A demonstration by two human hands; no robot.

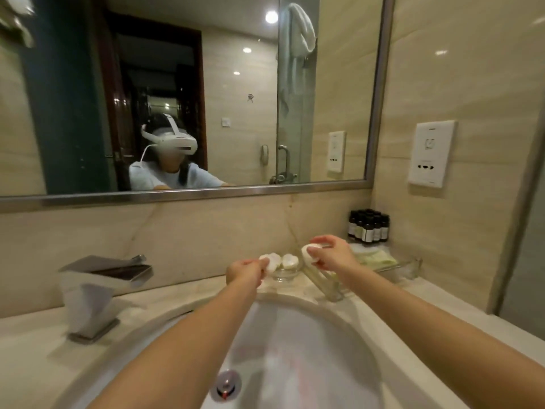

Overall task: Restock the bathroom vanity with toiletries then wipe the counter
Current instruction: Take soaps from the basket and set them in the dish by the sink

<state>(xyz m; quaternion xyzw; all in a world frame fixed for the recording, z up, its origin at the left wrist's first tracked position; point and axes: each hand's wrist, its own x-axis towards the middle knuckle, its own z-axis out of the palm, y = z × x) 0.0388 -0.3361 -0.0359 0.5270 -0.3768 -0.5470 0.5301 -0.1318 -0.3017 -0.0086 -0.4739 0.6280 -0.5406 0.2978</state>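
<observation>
Cream marble tabletop [35,343] with faint veining surrounds a white sink [309,349]. A silver chrome faucet [97,290] stands at left. White round soaps [290,260] sit in a clear glass dish [284,274]. Far right, dark brown bottles [368,227] carry pale labels beside beige wall tiles [472,84].

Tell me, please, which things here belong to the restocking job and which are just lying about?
Job: round soap in right hand; soap at left hand; glass soap dish; dark bottles; clear tray.
Lying about: faucet; wall socket; drain stopper.
</observation>
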